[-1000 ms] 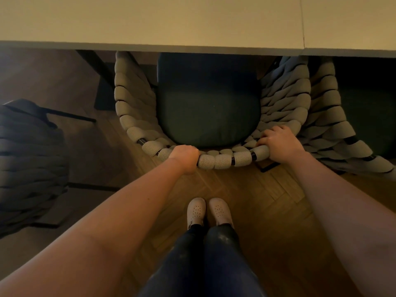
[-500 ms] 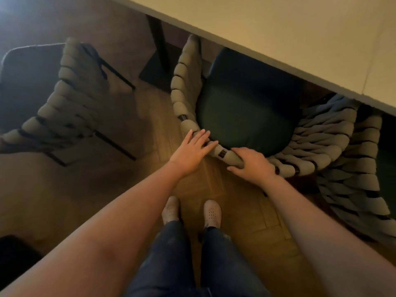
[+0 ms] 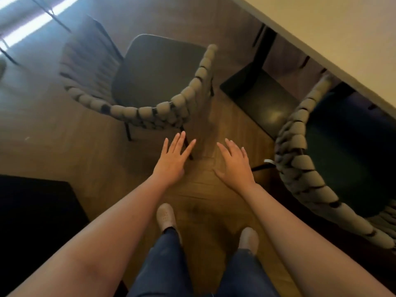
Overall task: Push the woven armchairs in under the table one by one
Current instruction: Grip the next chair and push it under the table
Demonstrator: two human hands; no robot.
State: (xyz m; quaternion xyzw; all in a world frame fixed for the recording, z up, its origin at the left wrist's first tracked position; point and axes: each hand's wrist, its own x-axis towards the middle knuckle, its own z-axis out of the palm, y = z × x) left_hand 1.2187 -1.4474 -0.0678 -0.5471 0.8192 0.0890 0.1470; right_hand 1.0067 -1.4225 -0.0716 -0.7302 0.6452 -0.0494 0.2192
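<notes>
A woven armchair [image 3: 162,108] with a dark seat stands free on the floor at upper centre-left, its thick rope backrest curving toward me. A second woven armchair [image 3: 300,168] sits at the right, its dark seat partly under the pale table [image 3: 334,24]. My left hand [image 3: 173,161] hovers with straight, spread fingers just below the free chair's backrest, touching nothing. My right hand [image 3: 235,166] is also flat and empty, in the gap between the two chairs.
The table's black leg and flat base plate [image 3: 259,97] stand between the two chairs. A dark block [image 3: 32,221] fills the lower left. Wooden parquet floor [image 3: 203,206] lies under my feet and legs at the bottom centre.
Both hands have let go of the right armchair's backrest and opened. The view has swung left, bringing the free armchair toward the centre, and my hands now hover between the chairs.
</notes>
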